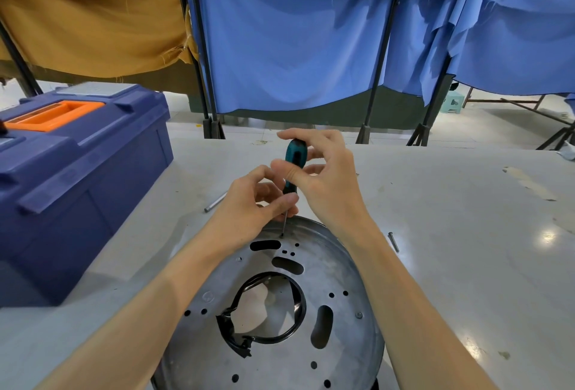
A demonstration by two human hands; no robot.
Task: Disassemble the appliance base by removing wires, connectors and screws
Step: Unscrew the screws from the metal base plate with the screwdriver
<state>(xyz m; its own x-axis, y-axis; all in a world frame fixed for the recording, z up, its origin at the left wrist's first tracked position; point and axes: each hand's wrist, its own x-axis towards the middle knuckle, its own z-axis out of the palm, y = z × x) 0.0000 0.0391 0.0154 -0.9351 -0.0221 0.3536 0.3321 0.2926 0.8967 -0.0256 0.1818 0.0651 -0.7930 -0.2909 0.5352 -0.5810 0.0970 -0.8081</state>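
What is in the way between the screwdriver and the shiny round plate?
Nothing I can see. The screwdriver tip touches the plate near its far rim. The right hand holds the handle and the left hand pinches it lower down, both above the tip. The screw itself is too small to make out.
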